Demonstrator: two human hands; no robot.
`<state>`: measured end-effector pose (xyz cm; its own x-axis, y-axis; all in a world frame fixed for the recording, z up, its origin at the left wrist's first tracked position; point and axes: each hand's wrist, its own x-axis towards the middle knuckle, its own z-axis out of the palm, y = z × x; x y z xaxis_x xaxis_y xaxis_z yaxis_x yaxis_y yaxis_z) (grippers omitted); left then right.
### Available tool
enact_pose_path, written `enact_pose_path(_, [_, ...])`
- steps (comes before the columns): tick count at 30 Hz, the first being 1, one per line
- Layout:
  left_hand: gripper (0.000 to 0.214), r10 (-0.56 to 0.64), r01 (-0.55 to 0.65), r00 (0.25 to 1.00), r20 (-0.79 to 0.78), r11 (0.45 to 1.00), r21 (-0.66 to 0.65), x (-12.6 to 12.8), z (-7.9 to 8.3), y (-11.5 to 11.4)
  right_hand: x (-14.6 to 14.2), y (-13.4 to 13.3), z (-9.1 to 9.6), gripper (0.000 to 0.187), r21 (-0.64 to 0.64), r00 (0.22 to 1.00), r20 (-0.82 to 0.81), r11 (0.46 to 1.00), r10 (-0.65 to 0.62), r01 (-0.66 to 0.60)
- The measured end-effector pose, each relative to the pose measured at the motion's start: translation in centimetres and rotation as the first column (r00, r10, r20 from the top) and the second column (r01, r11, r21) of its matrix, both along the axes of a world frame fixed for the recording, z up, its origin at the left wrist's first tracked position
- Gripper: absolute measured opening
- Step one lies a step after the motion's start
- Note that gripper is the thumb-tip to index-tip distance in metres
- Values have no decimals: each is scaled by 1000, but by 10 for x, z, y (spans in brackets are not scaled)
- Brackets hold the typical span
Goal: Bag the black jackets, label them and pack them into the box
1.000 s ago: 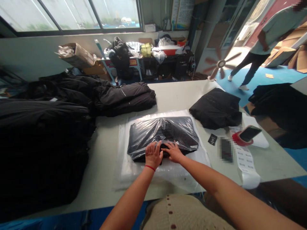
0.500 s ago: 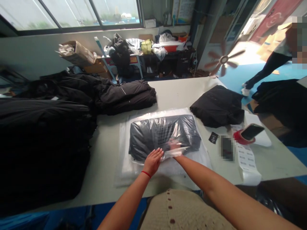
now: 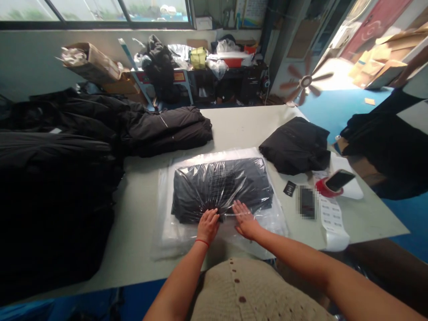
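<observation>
A folded black garment point(image 3: 190, 189) lies in a clear plastic bag point(image 3: 230, 178) in front of me. My left hand point(image 3: 207, 225), with a red string at the wrist, has its fingers curled on the bag's near edge. Creases in the film fan out from those fingers, so the plastic is bunched there. My right hand point(image 3: 246, 221) rests beside it on the near edge, palm down, fingers stretched out and holding nothing. Under the filled bag lies a stack of flat clear bags point(image 3: 163, 243).
Black garments point(image 3: 50, 200) are piled high at the left, with folded ones point(image 3: 167, 131) behind. Another black garment point(image 3: 296, 145) lies at the right. Near it are a black card point(image 3: 289, 188), a label strip point(image 3: 331, 218) and a phone point(image 3: 340, 179) on a red tape roll point(image 3: 326, 187).
My right hand has come out from under the plastic film and now lies on top. My left hand has curled at the edge, creasing the film. The walking person at the right is mostly gone from view.
</observation>
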<state>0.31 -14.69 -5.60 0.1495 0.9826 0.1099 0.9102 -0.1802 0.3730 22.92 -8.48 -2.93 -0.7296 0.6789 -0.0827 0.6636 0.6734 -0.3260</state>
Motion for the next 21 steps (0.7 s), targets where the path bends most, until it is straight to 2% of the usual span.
enact_pose_path(3, [30,-1,1,1000,23,1000,10,1,5,1,14,-17,16,69,-59,1000,-18,998,1,-2])
enact_pose_path(6, [27,-16,15,998,53,1000,22,1,13,1,9,-15,31,60,-91,992,-13,988,-129,128])
enact_pose_path(8, [30,-24,22,997,69,999,23,1,18,2,-2,-9,34,62,-84,973,24,969,-231,232])
enact_pose_path(10, [39,-21,19,997,74,1000,18,2,22,3,-13,-2,31,56,-81,960,70,958,-271,276])
enact_pose_path(13, [41,5,-5,999,53,1000,-1,5,27,4,-20,3,21,41,-85,983,76,981,-168,174])
enact_pose_path(17, [17,-5,5,1000,-3,1000,-4,7,35,3,-14,1,15,44,-54,999,44,999,8,-6])
enact_pose_path(21, [16,-94,94,995,-34,995,13,4,39,-3,-12,-6,20,47,-45,997,82,999,-10,14])
